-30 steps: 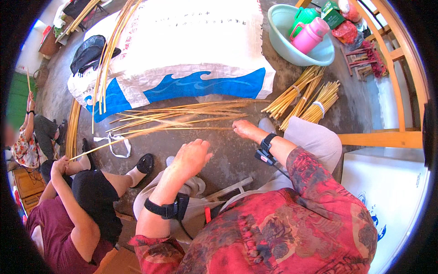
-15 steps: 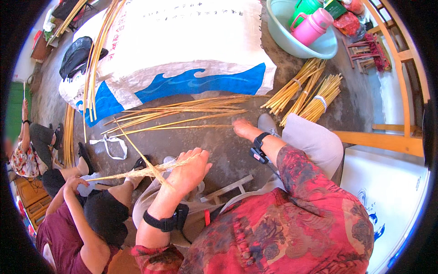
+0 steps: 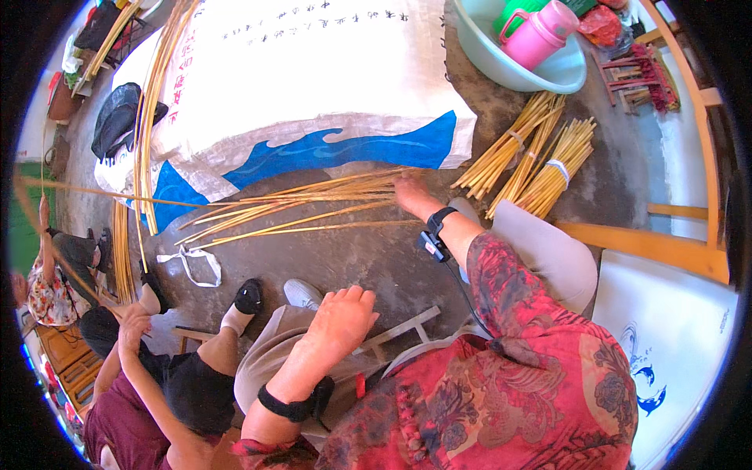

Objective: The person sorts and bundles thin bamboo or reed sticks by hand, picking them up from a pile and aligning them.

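Note:
My right hand [image 3: 413,194] reaches out to the right end of a loose pile of long yellow stalks [image 3: 290,207] on the floor, its fingers closed on the stalk ends. Parts of those fingers are hidden behind the hand. Nearer to me, my left hand [image 3: 341,317] hangs above my lap, seen from its back with the fingers curled in; no stalk sticks out of it. At the lower left, a co-worker's hands [image 3: 133,325] are together near a long stalk [image 3: 117,193] that is blurred and slants up leftward.
A white sack sheet [image 3: 329,70] with a blue wave print lies ahead. Tied stalk bundles [image 3: 556,168] rest right of my right hand. Behind them stands a pale blue basin [image 3: 513,74] holding a pink thermos [image 3: 540,37]. A white strap [image 3: 192,266] lies on the floor.
My right hand has moved forward onto the stalk ends. The tasselled stalks that crossed by my left hand have swung away left with the co-worker's hands. My left hand has shifted slightly right and nearer.

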`<state>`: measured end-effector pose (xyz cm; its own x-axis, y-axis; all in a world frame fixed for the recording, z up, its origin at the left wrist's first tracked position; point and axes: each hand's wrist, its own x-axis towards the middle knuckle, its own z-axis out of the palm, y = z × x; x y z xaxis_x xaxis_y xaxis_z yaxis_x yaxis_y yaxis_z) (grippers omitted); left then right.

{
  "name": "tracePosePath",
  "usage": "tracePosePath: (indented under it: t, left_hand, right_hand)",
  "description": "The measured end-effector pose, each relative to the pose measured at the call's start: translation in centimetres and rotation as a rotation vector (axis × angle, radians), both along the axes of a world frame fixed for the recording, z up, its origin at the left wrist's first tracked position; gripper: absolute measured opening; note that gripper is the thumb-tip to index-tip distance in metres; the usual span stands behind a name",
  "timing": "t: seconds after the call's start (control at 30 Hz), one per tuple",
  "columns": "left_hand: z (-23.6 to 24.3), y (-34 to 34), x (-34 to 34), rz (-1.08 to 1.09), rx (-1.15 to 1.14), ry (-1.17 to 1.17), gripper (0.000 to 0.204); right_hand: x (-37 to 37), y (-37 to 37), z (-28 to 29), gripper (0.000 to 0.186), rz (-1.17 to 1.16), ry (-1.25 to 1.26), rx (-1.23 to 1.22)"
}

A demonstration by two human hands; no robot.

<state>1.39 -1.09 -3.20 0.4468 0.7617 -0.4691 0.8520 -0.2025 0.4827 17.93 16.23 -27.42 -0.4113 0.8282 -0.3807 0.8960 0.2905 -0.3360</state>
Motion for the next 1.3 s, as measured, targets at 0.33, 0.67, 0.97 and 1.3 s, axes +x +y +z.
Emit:
tracePosePath:
  t: [0.33,0.67,0.97,1.3]
  left_hand:
    - [0.3,1.0,0.6,-0.014,0.001,0.034,0.021]
    - [0.1,1.1,0.3,0.032,0.027,0.004,0.020]
    - [-0.9,0.4,0.4,0.012,0.013,0.080,0.020]
    - [-0.5,1.1,-0.9,0.071,0.111,0.092,0.023]
  right_hand:
    - [-0.8,3.0,-0.8,0.037,-0.444,0.357,0.158]
    - [-1.0,3.0,-1.0,0.031,0.179,-0.281,0.042]
    - [-1.2,0.6,2.2,0.026,0.274,-0.005,-0.158]
    - [-1.3,-0.5,13.5,0.016,0.451,0.263,-0.007]
